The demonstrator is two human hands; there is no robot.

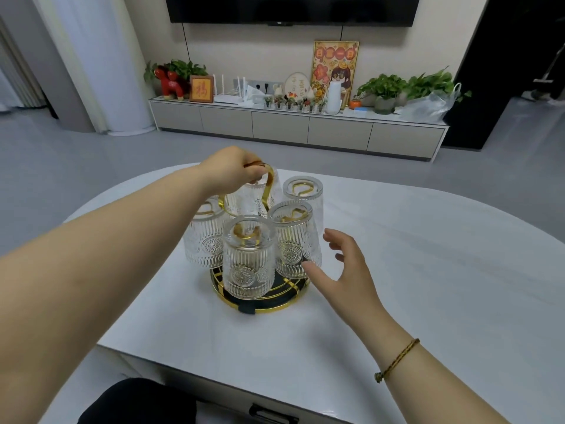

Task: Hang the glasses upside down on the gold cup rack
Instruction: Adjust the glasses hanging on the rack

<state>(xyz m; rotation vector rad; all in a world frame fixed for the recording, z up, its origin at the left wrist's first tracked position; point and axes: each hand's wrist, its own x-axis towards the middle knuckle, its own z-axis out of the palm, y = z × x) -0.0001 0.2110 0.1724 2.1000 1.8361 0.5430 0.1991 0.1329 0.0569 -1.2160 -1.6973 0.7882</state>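
The gold cup rack (pixel 268 191) stands on a round black and gold tray (pixel 269 302) in the middle of the white table. Several ribbed clear glasses hang upside down on its arms: a front glass (pixel 248 258), a right glass (pixel 295 240), a back right glass (pixel 303 191) and a left glass (pixel 204 237). My left hand (pixel 230 172) is closed around the rack's top handle loop. My right hand (pixel 342 267) is spread, fingers apart, just right of the right glass, its thumb close to that glass's rim.
The white table (pixel 412 270) has bare surface on all sides of the tray. Beyond it is grey floor and a low TV cabinet (pixel 290 127) with plants, frames and a white jug. A dark knee (pixel 137 402) shows at the near edge.
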